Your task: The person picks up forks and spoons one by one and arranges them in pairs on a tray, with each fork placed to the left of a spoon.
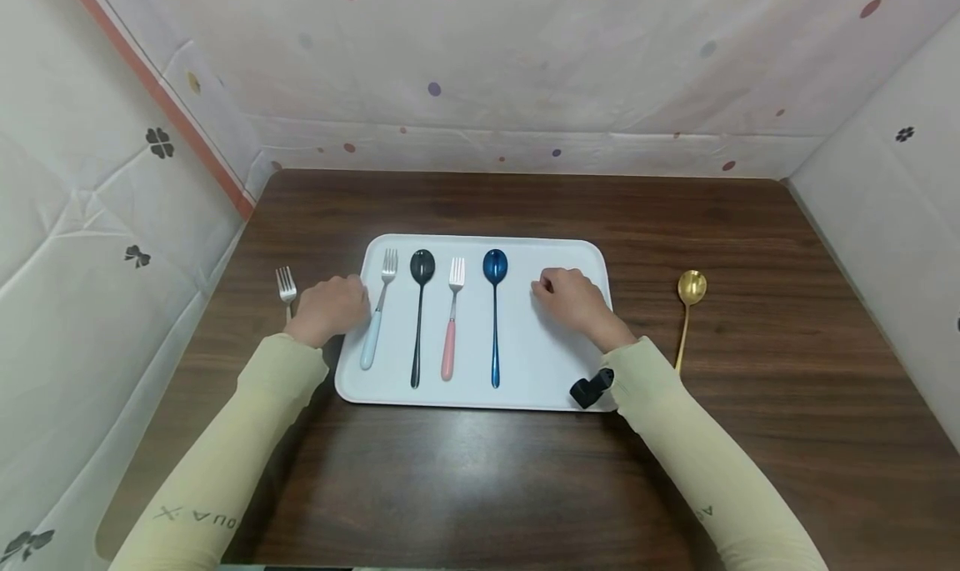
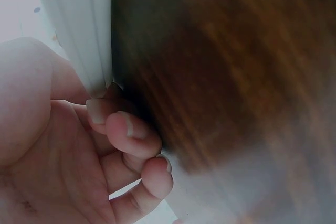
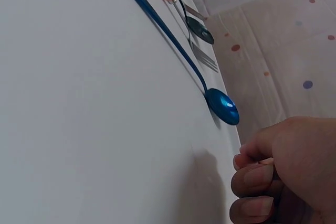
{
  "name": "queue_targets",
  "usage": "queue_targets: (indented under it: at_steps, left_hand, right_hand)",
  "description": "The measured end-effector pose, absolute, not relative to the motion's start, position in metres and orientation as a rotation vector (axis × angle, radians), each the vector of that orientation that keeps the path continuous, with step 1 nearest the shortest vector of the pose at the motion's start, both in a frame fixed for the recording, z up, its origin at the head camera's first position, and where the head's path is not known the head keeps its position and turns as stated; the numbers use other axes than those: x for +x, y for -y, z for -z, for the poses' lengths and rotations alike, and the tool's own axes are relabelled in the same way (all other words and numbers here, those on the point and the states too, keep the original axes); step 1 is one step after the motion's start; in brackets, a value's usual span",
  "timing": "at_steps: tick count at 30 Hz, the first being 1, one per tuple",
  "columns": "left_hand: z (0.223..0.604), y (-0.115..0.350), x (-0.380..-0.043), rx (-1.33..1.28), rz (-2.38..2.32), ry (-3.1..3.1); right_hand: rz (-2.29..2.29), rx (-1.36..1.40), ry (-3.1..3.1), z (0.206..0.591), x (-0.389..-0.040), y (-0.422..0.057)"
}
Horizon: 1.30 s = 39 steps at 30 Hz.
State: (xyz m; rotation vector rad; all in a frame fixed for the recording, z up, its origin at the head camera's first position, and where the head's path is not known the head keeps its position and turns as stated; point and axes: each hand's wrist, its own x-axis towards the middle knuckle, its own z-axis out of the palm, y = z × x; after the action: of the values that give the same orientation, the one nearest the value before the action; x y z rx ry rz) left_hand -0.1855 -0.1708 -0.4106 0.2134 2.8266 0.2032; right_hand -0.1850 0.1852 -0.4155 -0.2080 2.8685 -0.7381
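At the left edge of a white tray (image 1: 525, 388), my left hand (image 1: 330, 308) grips the rim; the left wrist view shows its curled fingers (image 2: 131, 135) against the tray's edge (image 2: 86, 30). My right hand (image 1: 572, 300) is over the tray's right part, fingers curled and holding nothing. On the tray, from left to right, lie a light-blue-handled fork (image 1: 378, 313), a black spoon (image 1: 420, 313), a pink-handled fork (image 1: 452, 321) and a blue spoon (image 1: 495, 313). The blue spoon (image 3: 223, 107) is nearest my right hand (image 3: 299, 166).
Left of the tray lies another fork (image 1: 286, 282), its handle hidden behind my left hand. A gold spoon (image 1: 690, 292) lies to the right on the brown wooden table (image 1: 450, 488). Patterned white cloth (image 1: 510, 71) stands along the table's back and sides.
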Motion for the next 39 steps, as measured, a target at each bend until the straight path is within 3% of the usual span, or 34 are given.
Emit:
queue_targets:
  at_steps: [28, 39]
  left_hand:
    - [0.411, 0.169, -0.185, 0.191, -0.184, -2.823]
    - [0.41, 0.17, -0.184, 0.205, -0.188, -2.827]
  right_hand:
    - [0.763, -0.128, -2.949, 0.416, -0.182, -0.235]
    - [0.745, 0.071, -3.038, 0.416, -0.182, -0.251]
